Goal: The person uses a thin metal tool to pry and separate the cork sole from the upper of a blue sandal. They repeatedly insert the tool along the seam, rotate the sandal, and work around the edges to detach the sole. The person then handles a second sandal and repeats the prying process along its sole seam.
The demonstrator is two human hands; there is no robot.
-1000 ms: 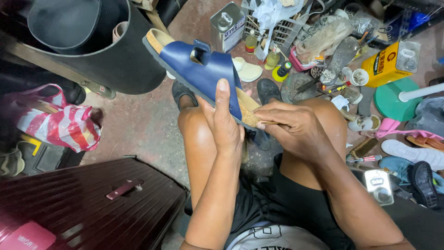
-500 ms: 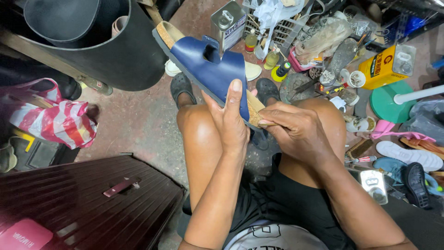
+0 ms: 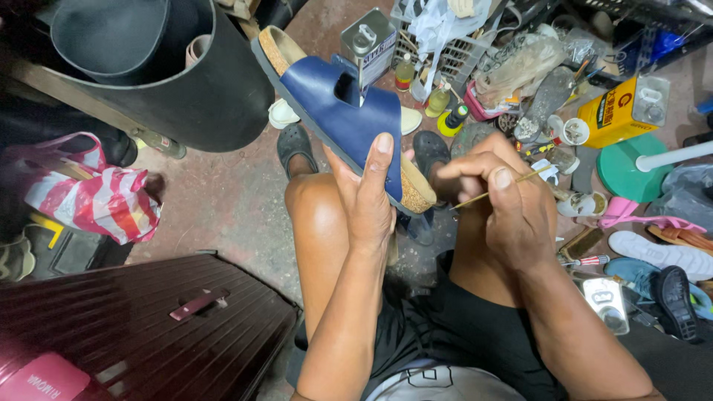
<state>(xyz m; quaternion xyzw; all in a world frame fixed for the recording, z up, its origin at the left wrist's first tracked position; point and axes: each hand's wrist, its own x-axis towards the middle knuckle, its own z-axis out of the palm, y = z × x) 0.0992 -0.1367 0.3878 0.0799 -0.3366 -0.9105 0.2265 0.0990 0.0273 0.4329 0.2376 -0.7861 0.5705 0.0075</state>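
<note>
My left hand (image 3: 368,197) grips a blue strapped sandal (image 3: 338,111) with a cork sole, held tilted above my knees, toe end pointing up and left. Fingers wrap the blue strap and the sole's side. My right hand (image 3: 505,204) pinches a thin wooden stick (image 3: 505,187) beside the sandal's cork heel edge (image 3: 416,194). The stick's tip points toward the heel; whether it touches is unclear. I sit with bare knees and dark clogs on my feet.
A large black barrel (image 3: 171,89) stands at the upper left, a maroon hard suitcase (image 3: 148,319) at the lower left, a red-striped bag (image 3: 104,200) beside it. Cans, bottles, a yellow tin (image 3: 620,111), a green lid and loose shoes crowd the right floor.
My left hand has shifted the sandal slightly right and nearer. My right hand has drawn back from the heel, and the thin stick now shows clearly between its fingers.
</note>
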